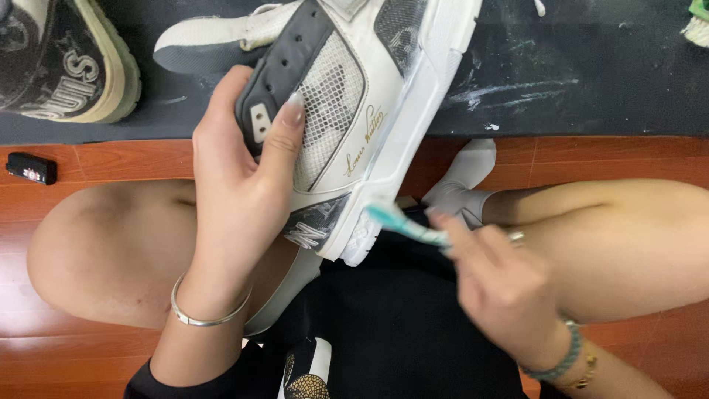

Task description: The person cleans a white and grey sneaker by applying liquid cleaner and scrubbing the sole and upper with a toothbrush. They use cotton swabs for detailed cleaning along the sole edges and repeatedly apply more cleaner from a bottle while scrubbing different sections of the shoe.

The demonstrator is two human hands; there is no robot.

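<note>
My left hand [240,181] grips a white and grey sneaker [347,96] around its heel, holding it tilted above my lap. My right hand [502,284], blurred, holds a teal and white toothbrush [402,224] whose head touches the white sole edge near the heel. A silver bangle sits on my left wrist and a green bead bracelet on my right.
A second dark patterned sneaker [63,63] lies top left on a black mat [576,81] with white smears. A small black object [31,168] rests on the wooden floor [650,159]. My bare knees flank my black-clothed lap. A brush tip [696,26] shows top right.
</note>
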